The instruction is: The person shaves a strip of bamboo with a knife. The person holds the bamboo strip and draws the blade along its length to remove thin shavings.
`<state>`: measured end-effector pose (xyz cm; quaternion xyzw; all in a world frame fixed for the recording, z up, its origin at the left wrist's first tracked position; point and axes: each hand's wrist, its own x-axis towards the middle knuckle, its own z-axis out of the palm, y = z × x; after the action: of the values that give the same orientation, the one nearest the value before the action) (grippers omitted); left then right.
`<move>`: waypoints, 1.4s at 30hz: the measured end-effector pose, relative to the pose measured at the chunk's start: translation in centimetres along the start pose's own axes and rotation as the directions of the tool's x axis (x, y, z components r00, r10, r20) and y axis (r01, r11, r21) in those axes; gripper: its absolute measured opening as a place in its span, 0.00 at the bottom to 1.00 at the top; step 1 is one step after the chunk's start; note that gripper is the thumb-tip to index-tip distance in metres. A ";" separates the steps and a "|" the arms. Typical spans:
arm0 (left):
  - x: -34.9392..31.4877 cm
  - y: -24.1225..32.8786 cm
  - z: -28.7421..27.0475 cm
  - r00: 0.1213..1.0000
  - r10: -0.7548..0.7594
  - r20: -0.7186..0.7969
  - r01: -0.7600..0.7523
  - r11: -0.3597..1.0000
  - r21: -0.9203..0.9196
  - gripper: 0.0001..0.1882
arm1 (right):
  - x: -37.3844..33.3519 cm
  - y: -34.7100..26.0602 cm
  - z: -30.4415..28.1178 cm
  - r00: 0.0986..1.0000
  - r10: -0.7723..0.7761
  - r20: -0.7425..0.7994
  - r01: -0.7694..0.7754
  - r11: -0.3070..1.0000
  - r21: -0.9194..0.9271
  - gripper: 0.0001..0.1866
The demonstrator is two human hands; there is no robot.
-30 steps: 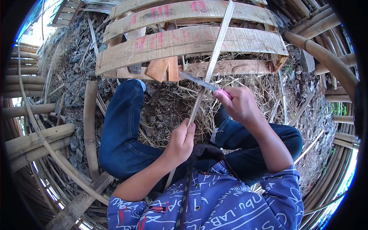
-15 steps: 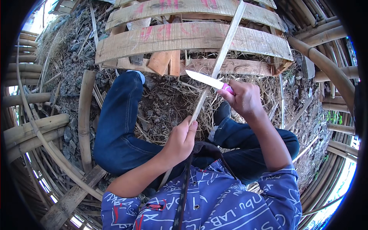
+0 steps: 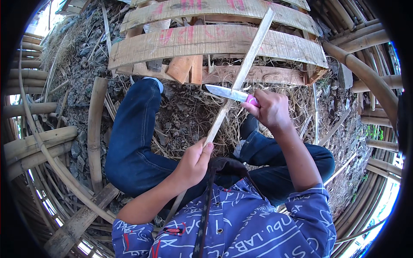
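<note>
A long, pale split-bamboo strip (image 3: 252, 50) slants from my lap up over the wooden pallet ahead of me. My left hand (image 3: 193, 164) is closed around its lower part, thumb lying along the top. Beyond that grip, a knife (image 3: 220, 91) with a pink handle and a bright blade lies across the strip, its tip pointing left. My right hand (image 3: 271, 109) is wrapped around the knife handle. Blade and strip meet about midway along the strip's visible length. Below my left hand the strip's tail runs down beside my shirt, partly hidden by the forearm.
A slatted wooden pallet (image 3: 180, 41) with pink marks stands in front. Bamboo poles (image 3: 41, 144) line the left side, and more poles (image 3: 370, 86) the right. Straw and shavings (image 3: 189, 112) cover the ground between my legs. An upright bamboo piece (image 3: 97, 129) leans near my left knee.
My left hand has drawn the strip slightly down and left toward my body. The knife has shifted a little left and down, its blade now turned flatter against the strip.
</note>
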<state>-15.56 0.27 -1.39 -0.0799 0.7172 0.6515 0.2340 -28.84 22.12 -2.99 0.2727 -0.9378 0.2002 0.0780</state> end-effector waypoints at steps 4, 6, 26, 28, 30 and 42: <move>-0.7 -0.1 -0.3 0.999 -0.043 0.023 0.042 0.999 0.026 0.14 | -0.2 -0.1 0.1 1.000 0.004 0.008 -0.004 1.000 -0.011 0.27; -1.1 -0.4 -0.4 0.998 -0.053 0.024 0.053 0.998 -0.014 0.13 | -0.1 -0.1 0.3 1.000 -0.008 0.000 0.008 1.000 -0.006 0.27; -5.0 -4.3 -1.0 0.992 -0.125 0.036 0.128 0.985 -0.117 0.17 | -2.1 -2.4 -2.2 0.888 0.452 0.083 -0.439 0.781 0.443 0.21; -4.7 -4.2 -0.9 0.992 -0.127 0.026 0.129 0.987 -0.099 0.16 | -2.6 -5.2 -1.5 0.932 0.338 0.132 -0.361 0.828 0.429 0.23; -4.6 -4.0 -0.5 0.991 -0.129 0.024 0.130 0.988 -0.082 0.16 | -2.6 -6.6 -1.0 0.954 0.263 0.144 -0.298 0.882 0.364 0.24; -4.9 -2.8 0.1 0.990 -0.008 -0.138 0.034 0.982 0.188 0.12 | -1.2 -5.2 -0.5 0.992 -0.024 0.120 0.020 0.999 0.037 0.27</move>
<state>-10.03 -0.97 -1.76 -0.1093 0.7896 0.5705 0.1979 -25.00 18.93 -1.14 0.2959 -0.9340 0.1994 0.0185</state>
